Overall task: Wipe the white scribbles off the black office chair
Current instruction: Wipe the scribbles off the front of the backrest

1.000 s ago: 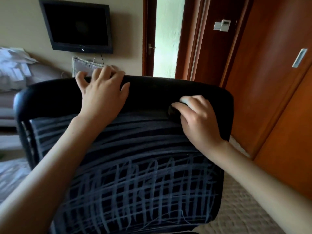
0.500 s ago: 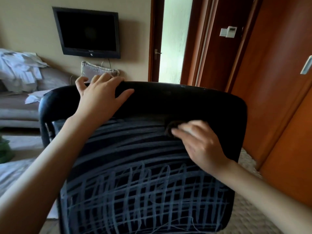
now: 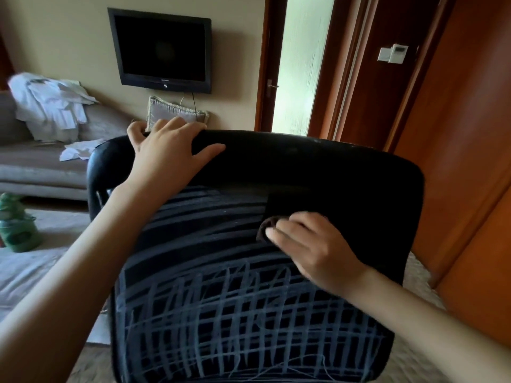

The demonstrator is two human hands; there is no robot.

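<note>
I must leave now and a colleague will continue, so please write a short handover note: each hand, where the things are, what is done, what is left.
Left hand: grips the top edge of the black office chair.
Right hand: holds a dark cloth pressed on the backrest, right of the middle in the upper part.
Done: the upper right patch of the backrest, above and to the right of the cloth, looks clean.
Left: white scribbles cover the upper left as long streaks and the whole lower half as a dense grid.
</note>
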